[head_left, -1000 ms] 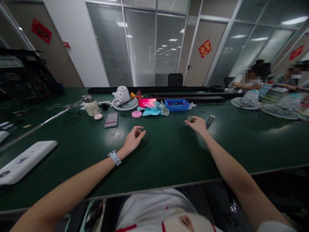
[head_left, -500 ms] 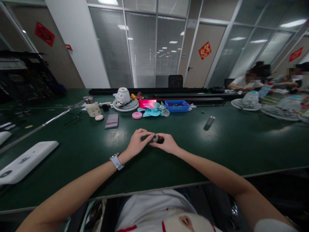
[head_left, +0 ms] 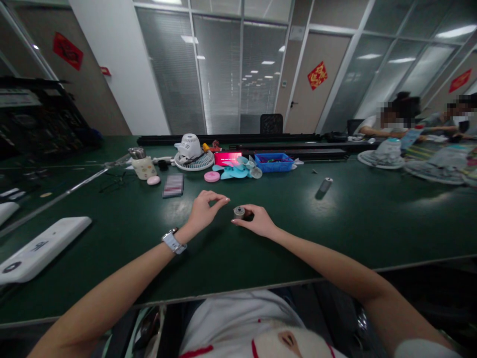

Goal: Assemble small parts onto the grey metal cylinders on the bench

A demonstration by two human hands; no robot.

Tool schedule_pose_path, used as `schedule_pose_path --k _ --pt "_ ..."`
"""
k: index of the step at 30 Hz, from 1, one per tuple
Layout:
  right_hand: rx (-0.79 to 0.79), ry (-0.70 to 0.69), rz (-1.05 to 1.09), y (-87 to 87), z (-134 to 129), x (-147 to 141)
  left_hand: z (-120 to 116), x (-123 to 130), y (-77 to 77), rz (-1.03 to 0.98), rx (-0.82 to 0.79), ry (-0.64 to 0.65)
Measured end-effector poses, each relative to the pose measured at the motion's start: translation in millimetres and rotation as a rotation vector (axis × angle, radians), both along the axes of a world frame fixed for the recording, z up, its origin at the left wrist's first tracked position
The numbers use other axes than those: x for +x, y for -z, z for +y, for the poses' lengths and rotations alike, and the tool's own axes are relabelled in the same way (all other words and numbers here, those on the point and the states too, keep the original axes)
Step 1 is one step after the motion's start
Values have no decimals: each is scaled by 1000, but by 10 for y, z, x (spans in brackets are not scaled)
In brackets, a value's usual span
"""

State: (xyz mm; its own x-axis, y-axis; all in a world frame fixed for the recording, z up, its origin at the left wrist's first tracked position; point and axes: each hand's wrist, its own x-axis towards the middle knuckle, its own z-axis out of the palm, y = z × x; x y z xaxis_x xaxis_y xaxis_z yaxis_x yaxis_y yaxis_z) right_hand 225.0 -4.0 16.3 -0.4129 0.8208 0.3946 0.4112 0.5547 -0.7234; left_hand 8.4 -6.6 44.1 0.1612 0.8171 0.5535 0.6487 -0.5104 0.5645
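Observation:
My right hand [head_left: 259,220] grips a small metal cylinder [head_left: 239,213] between thumb and fingers, just above or on the green tabletop. The cylinder's round top, with a dark centre, faces up; its exact kind is not clear. To its left and slightly higher is my left hand [head_left: 206,206], thumb and fingertips pinched together and apart from the cylinder. Whatever the pinch holds, if anything, is too small to make out. A similar metal cylinder [head_left: 325,185] stands on the table farther right.
Beyond my hands are a white fan part [head_left: 189,147], turquoise fan blades [head_left: 236,170], a pink round piece [head_left: 211,176] and a blue bin [head_left: 274,163] with parts. A flask [head_left: 143,166] and a white case [head_left: 44,248] lie left. Other people sit far right.
My left hand has come off the metal cylinder and moved up and left, its fingertips still pinched. My right hand stays in place around the cylinder, whose top is now uncovered.

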Motion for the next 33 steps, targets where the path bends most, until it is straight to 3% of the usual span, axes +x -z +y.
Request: schedule_pose_path --k 6,9,12,15,17,21,24,25,27,30,33 --pt "10 127 22 -52 198 229 93 -221 331 144 -229 14" --pt "60 331 63 -118 497 644 113 -217 401 165 -273 32" --pt "139 624 -30 -133 806 1172 105 -207 394 170 -267 29" --pt "133 852 -193 -46 1022 1631 90 -199 369 138 -283 18" --pt "64 913 -264 32 1105 1835 84 -191 363 97 -292 1" --pt "-68 958 -228 56 1129 1907 90 -175 380 4 -297 -47" --pt "157 1041 -184 -62 976 1600 97 -162 386 -76 -285 -70" --pt "265 992 -183 -104 888 1426 97 -157 381 -98 -285 -83" --pt "414 700 -208 -157 673 1007 94 -146 365 -131 -294 -110" --pt "372 74 -337 -126 349 366 87 -135 342 -159 -307 -135" --pt "298 -277 -392 -19 168 -36 86 -129 339 -185 -303 -123"
